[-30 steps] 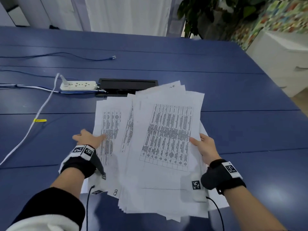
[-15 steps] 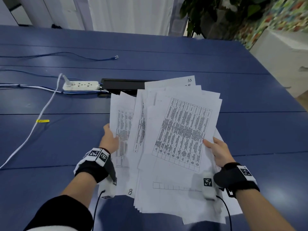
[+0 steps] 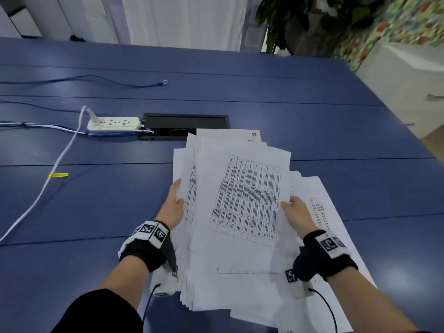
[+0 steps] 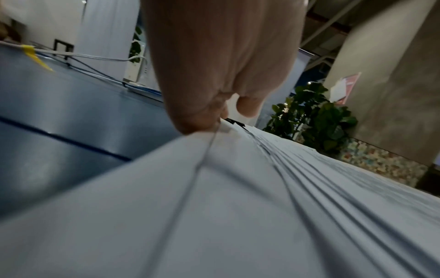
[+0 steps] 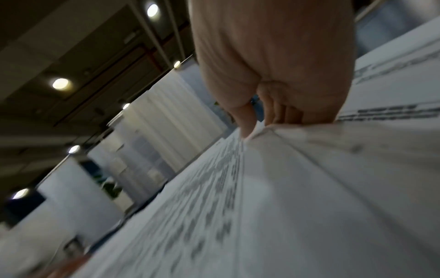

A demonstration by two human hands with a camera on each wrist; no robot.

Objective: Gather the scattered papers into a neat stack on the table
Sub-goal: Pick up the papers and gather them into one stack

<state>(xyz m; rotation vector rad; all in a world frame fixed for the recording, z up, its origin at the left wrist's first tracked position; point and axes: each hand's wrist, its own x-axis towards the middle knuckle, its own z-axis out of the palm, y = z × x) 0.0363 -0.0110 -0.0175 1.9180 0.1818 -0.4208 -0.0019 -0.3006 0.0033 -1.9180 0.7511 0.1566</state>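
- White cable point(image 3: 48, 186) with a yellow tag point(image 3: 58, 174) runs across the blue surface point(image 3: 312, 116) at far left, up to a white power strip point(image 3: 113, 123).
- Black rectangular floor-box hatch point(image 3: 185, 121) sits just right of the strip; its near edge is partly covered by the far corners of the papers.
- Left hand point(image 3: 173, 205): fingers curled round the left edge of the fanned white printed papers point(image 3: 245, 200), thumb on top; the left wrist view shows the fingers point(image 4: 197, 116) pinching the sheet edges.
- Papers: a loose, uneven pile in front of the person, between both hands, edges not aligned; top sheet carries a printed table. Whether the pile rests on the surface or is raised off it cannot be told.
- Right hand point(image 3: 296, 213): grips the right edge of the upper sheets, thumb on top, fingers underneath point(image 5: 281, 112).
- More sheets point(image 3: 322, 212) lie further right, beneath and beyond the right hand.
- Dark green potted plant point(image 3: 300, 22) stands past the far edge of the surface.
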